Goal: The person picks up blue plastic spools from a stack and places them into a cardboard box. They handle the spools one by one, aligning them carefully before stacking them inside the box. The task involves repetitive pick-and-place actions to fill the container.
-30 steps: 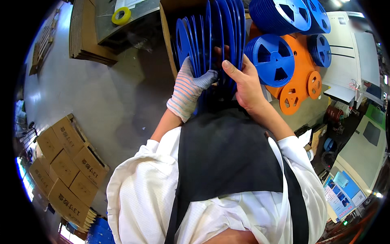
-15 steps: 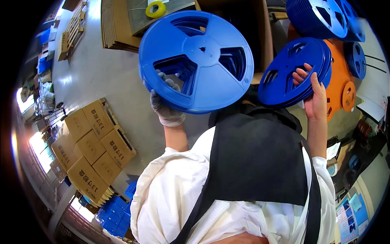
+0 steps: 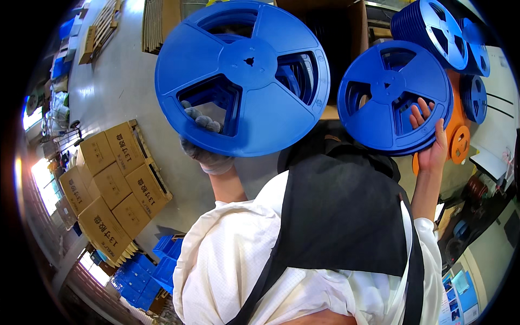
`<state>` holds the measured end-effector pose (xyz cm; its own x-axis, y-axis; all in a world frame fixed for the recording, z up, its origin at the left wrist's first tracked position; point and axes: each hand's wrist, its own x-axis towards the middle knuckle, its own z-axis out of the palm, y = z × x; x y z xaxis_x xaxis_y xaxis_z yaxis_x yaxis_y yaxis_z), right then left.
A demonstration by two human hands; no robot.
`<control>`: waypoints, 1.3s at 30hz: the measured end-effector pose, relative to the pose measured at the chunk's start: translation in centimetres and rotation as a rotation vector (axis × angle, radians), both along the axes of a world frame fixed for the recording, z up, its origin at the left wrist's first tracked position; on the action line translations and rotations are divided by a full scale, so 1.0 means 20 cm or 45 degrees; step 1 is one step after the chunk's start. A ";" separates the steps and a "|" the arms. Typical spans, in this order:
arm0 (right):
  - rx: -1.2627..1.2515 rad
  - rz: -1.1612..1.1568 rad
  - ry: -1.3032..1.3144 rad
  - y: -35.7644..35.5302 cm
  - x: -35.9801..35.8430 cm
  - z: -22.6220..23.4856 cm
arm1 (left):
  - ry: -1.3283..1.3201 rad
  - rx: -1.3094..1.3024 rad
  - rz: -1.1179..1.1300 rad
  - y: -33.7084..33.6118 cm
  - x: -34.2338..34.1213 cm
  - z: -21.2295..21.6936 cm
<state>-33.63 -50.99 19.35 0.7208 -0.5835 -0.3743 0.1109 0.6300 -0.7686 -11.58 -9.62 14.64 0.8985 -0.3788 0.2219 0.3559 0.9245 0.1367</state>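
Observation:
A stack of large blue plastic reels (image 3: 260, 111) is held up in front of me on the left, its round three-window face toward me. My left hand (image 3: 214, 161), in a grey glove, grips its lower left rim with the fingers curled through a window. On the right, my bare right hand (image 3: 432, 149) holds a second, smaller-looking stack of blue reels (image 3: 387, 86). Its fingers reach through the lower right window, and the thumb lies at the outer edge. The two stacks are apart, with a narrow gap between them. How many reels are in each stack, I cannot tell.
An open cardboard box (image 3: 353, 27) stands behind the reels. More blue reels (image 3: 441, 32) are stacked at the upper right, near an orange reel (image 3: 460, 145). Cartons (image 3: 111, 181) sit on a pallet at the left, with blue bins (image 3: 135, 281) below them.
The left stack has come closer and shifted left and slightly down. The right stack has turned its face more toward me, and my right hand has moved slightly right and down.

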 end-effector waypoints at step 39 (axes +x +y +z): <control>0.548 -0.105 -0.858 0.06 -0.18 -0.03 | 0.267 1.129 -0.343 -0.36 -0.13 -0.01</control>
<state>-37.27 -49.84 18.74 0.8328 -0.5481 -0.0779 0.5234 0.8254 -0.2116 -14.16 -16.83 14.37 0.7451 -0.5324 -0.4017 0.6391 0.3976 0.6584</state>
